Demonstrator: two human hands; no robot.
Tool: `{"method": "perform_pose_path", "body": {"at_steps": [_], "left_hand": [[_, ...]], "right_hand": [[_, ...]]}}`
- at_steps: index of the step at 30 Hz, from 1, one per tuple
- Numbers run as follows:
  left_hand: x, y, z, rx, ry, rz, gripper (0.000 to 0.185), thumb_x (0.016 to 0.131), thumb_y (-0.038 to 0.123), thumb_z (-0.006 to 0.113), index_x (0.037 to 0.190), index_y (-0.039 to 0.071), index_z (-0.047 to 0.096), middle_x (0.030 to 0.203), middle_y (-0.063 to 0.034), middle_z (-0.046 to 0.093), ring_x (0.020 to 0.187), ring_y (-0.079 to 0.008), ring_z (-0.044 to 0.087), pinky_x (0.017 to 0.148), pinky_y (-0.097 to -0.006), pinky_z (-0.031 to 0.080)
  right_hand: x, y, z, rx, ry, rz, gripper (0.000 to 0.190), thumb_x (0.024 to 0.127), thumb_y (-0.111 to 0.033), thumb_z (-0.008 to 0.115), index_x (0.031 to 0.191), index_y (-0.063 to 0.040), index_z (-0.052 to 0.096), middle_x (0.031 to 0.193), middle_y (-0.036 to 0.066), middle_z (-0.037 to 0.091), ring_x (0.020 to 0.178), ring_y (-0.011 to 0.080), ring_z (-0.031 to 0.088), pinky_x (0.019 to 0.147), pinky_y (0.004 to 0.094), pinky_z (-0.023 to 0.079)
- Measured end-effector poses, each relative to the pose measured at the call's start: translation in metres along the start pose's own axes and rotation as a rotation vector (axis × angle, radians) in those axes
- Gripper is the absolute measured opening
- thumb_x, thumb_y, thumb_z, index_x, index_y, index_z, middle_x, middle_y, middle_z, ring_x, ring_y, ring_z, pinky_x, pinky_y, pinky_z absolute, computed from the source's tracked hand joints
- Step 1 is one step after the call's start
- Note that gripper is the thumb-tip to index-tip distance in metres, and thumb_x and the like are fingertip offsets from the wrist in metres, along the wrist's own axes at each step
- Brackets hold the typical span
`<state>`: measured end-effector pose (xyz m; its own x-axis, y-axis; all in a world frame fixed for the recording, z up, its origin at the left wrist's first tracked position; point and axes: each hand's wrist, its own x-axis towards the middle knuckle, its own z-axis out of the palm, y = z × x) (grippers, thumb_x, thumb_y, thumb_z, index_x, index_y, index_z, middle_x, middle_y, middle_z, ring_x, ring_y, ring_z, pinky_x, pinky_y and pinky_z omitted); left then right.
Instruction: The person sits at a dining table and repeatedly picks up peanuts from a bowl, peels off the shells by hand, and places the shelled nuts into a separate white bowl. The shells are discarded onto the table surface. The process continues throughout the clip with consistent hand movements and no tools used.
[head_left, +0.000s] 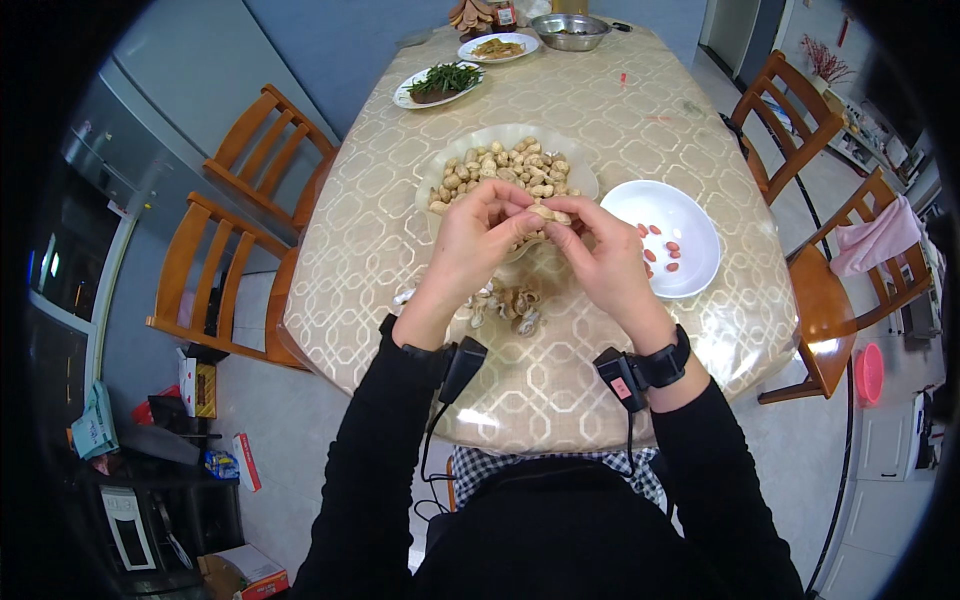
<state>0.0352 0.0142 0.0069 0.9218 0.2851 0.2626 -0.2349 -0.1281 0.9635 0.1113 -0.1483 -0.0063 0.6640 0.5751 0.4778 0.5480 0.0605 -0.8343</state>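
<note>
A whole unshelled peanut (545, 214) is pinched between the fingertips of my left hand (484, 232) and my right hand (600, 244), above the near side of a scalloped tray (581, 161) heaped with unshelled peanuts (525, 166). To the right, a white bowl (701, 240) holds several shelled pink peanut kernels (650, 256); my right hand hides part of its left side. Broken peanut shells (517, 301) lie on the table below my hands, partly behind my left wrist.
The patterned tablecloth (540, 375) covers the table. Farther back stand a plate of green vegetables (442, 81), another plate of food (501, 49) and a metal bowl (570, 34). Wooden chairs (217, 277) flank both sides. Cabled devices (461, 369) are strapped to both wrists.
</note>
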Motion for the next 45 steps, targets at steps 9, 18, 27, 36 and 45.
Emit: {"method": "perform_pose_path", "body": {"at_steps": [9, 18, 27, 36, 45], "left_hand": [[-0.003, -0.025, 0.001, -0.177, -0.005, 0.093, 0.015, 0.095, 0.009, 0.064, 0.108, 0.001, 0.061, 0.086, -0.0013, 0.064, 0.074, -0.0056, 0.056, 0.068, -0.0207, 0.047], [-0.009, -0.022, 0.007, -0.125, -0.085, 0.055, 0.041, 0.098, 0.016, 0.060, 0.134, -0.002, 0.053, 0.121, -0.0081, 0.063, 0.104, -0.0125, 0.061, 0.090, -0.0263, 0.050], [-0.010, -0.028, 0.008, -0.155, -0.104, 0.029, 0.043, 0.098, 0.018, 0.059, 0.135, -0.003, 0.052, 0.123, -0.0083, 0.063, 0.106, -0.0115, 0.060, 0.090, -0.0261, 0.050], [-0.007, -0.020, 0.011, -0.241, 0.000, 0.094, 0.038, 0.095, 0.009, 0.064, 0.129, -0.002, 0.052, 0.126, -0.0125, 0.060, 0.107, -0.0153, 0.062, 0.092, -0.0281, 0.051], [-0.009, -0.023, 0.006, -0.300, 0.027, 0.014, 0.026, 0.092, 0.004, 0.066, 0.115, -0.002, 0.056, 0.109, -0.0111, 0.066, 0.099, -0.0155, 0.064, 0.087, -0.0282, 0.053]], "right_hand": [[-0.001, 0.014, 0.015, 0.372, 0.023, 0.123, 0.026, 0.088, -0.009, 0.070, 0.113, -0.005, 0.068, 0.094, 0.006, 0.070, 0.082, 0.0114, 0.064, 0.070, 0.0239, 0.051], [-0.001, 0.004, 0.014, -0.104, 0.124, -0.139, 0.025, 0.082, -0.007, 0.072, 0.107, -0.007, 0.072, 0.103, 0.008, 0.069, 0.098, 0.0244, 0.059, 0.082, 0.0340, 0.049], [-0.001, 0.007, 0.019, -0.122, 0.167, -0.179, 0.021, 0.083, -0.005, 0.071, 0.103, -0.005, 0.073, 0.102, 0.009, 0.069, 0.095, 0.0247, 0.061, 0.078, 0.0327, 0.051], [-0.002, 0.011, 0.023, 0.309, 0.166, 0.022, 0.028, 0.087, -0.005, 0.070, 0.115, -0.008, 0.071, 0.116, 0.007, 0.058, 0.097, 0.0130, 0.061, 0.077, 0.0262, 0.053], [-0.002, 0.012, 0.017, 0.343, 0.048, 0.063, 0.026, 0.090, -0.007, 0.069, 0.115, -0.001, 0.067, 0.099, -0.001, 0.057, 0.080, 0.0026, 0.051, 0.065, 0.0180, 0.043]]}}
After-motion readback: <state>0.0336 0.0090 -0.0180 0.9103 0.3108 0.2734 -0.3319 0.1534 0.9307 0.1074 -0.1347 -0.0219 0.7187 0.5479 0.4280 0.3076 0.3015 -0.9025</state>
